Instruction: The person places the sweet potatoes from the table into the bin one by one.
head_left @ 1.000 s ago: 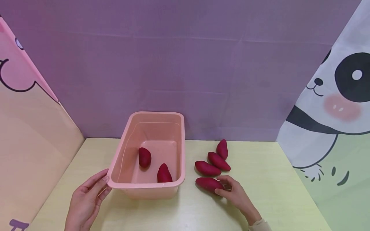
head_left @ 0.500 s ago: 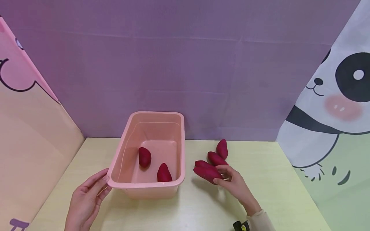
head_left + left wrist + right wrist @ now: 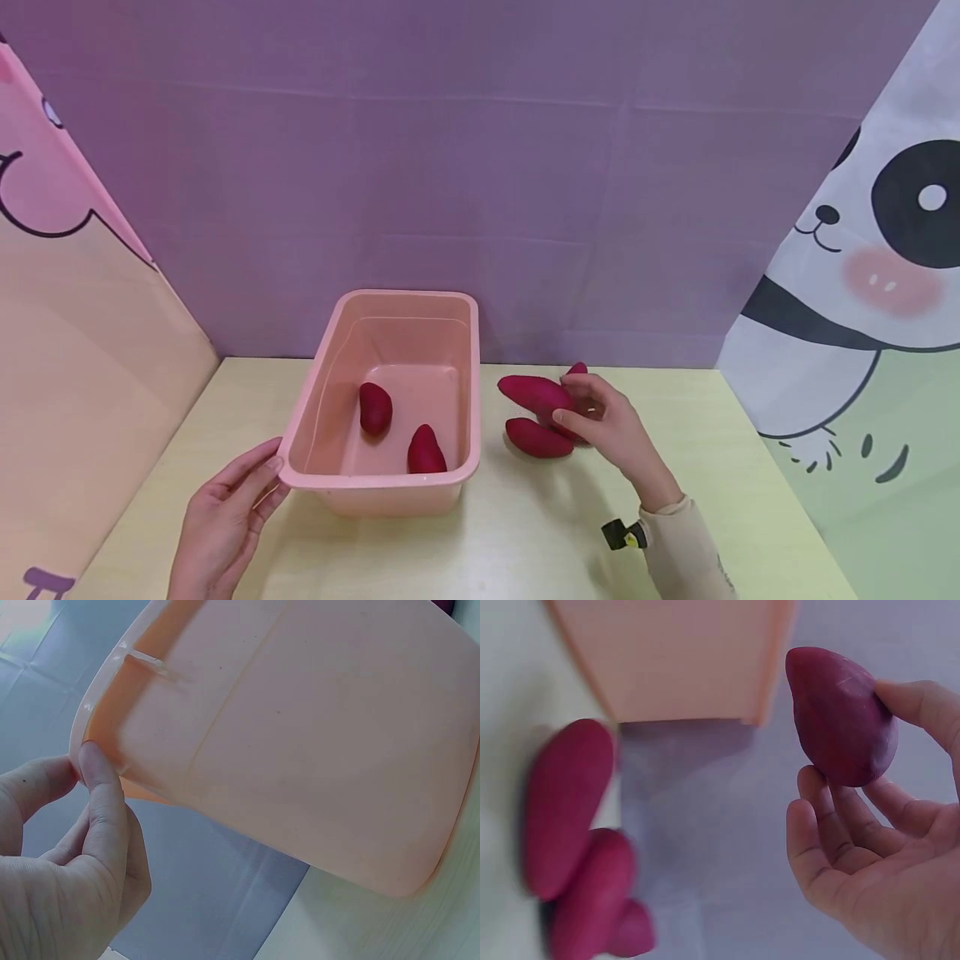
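Note:
My left hand (image 3: 225,521) pinches the rim of a pink plastic tub (image 3: 381,482) at its near left corner. In the left wrist view the thumb (image 3: 101,776) presses the underside of that rim. My right hand (image 3: 618,429) holds a dark red sweet potato (image 3: 534,393) raised over the table, right of the tub, with thumb and fingertips round one end (image 3: 844,720). Below it lies a second sweet potato (image 3: 538,439). Two more, one of them at the back (image 3: 577,367), are partly hidden by the hand and the held one. Inside the tub lie two sweet potatoes (image 3: 376,409).
A pale wooden table (image 3: 720,467) carries everything. Purple cloth (image 3: 525,208) hangs along its back edge, right behind the tub. Printed panels with a panda (image 3: 817,375) and a pink figure (image 3: 52,192) flank the sides. A small black device (image 3: 622,534) sits at my right wrist.
My right hand has lifted the nearest sweet potato off the table and carried it up and toward the back, over the others. The left hand and tub have stayed in place.

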The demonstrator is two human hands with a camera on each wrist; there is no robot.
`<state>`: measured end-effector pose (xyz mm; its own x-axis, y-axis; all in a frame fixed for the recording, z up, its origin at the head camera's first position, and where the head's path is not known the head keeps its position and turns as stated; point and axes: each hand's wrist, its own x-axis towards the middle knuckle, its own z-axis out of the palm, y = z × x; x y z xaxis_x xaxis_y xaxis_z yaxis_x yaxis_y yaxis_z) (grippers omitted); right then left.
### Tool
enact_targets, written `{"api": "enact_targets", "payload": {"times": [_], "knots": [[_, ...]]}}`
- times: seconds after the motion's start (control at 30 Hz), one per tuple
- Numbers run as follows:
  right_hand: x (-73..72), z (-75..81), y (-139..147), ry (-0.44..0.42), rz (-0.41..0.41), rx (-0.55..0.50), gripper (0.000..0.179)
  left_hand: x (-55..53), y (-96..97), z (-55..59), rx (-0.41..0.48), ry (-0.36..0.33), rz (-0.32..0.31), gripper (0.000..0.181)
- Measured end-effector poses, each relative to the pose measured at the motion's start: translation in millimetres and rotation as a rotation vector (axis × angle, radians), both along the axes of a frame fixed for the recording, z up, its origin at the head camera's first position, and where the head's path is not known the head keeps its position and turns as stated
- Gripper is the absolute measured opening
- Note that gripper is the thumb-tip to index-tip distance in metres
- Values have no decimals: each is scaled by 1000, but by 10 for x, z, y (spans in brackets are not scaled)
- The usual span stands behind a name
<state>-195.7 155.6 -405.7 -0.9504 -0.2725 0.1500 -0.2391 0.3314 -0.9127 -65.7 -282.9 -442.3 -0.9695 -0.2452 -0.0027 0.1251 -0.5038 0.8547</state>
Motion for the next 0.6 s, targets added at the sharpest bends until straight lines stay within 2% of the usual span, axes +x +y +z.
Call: {"api": "enact_targets", "payload": {"times": [0.3, 0.6], "knots": [[-201, 485, -372, 92, 57, 83, 48, -10, 2, 9, -1, -31, 2, 28], [-403, 904, -990, 153, 134, 168, 47, -22, -2, 19, 3, -56, 6, 27]]}}
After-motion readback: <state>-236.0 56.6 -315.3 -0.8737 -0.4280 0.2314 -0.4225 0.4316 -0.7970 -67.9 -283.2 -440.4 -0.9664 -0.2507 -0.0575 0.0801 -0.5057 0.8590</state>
